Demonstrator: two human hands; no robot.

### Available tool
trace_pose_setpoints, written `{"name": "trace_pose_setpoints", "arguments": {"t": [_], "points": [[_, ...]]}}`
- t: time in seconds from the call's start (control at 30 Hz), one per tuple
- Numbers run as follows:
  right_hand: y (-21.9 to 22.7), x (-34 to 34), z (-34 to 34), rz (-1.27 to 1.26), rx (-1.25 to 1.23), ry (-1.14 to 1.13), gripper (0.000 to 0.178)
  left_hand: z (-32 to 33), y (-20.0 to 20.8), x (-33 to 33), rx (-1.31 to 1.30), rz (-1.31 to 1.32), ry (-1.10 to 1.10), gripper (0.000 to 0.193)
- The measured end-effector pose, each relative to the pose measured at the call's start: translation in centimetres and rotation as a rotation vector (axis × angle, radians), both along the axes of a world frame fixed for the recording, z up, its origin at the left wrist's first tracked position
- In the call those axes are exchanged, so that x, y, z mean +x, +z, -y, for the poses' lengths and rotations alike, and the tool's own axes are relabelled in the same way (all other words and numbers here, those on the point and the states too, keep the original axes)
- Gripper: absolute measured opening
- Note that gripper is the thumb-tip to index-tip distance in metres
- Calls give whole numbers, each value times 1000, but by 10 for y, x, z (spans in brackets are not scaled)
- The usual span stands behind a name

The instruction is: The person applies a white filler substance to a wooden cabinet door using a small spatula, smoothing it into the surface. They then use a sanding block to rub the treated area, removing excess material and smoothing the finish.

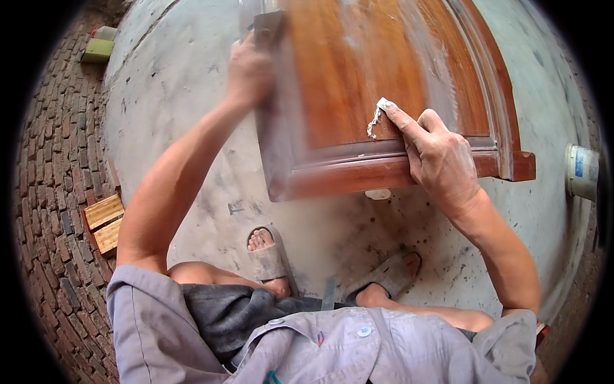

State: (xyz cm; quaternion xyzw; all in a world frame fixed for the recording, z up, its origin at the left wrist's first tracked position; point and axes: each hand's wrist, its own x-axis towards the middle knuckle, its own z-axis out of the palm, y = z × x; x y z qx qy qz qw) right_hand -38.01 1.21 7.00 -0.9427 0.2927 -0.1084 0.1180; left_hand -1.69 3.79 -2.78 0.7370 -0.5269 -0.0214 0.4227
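A brown wooden panel (339, 83), like a cabinet door with a raised frame, stands before me, smeared with whitish streaks. At its left edge is my left hand (251, 73), blurred, its fingers closed around a dark flat rectangular piece (268, 27) whose kind I cannot make out. My right hand (441, 153) rests over the panel's lower right part. Its index finger is stretched out, touching a dab of white paste (382, 103); its other fingers are bent. A thin crumbly strand of the same white paste (372, 125) trails down the wood from that fingertip.
Beneath the panel lies a pale, stained floor (211, 166), bordered by brick paving (57, 211) at the left. A white bucket (581, 171) is at the far right. Left of me are a slatted wooden piece (104, 221) and a green box (98, 50). My sandalled feet are below the panel.
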Motion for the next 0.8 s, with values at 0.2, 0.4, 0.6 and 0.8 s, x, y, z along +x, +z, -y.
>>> {"name": "trace_pose_setpoints", "arguments": {"t": [0.2,0.4,0.6,0.8], "points": [[3,-25,-22,3,45,38,54,-4,11,-12,21,-59,21,50],[2,-5,-12,-26,-25,62,54,-5,12,-8,-25,30,-54,50],[-7,-12,-21,-19,-1,32,54,-6,22,-23,37,-111,50,48],[-2,0,-15,-120,15,-12,60,-10,29,-22,16,0,9,46]]}}
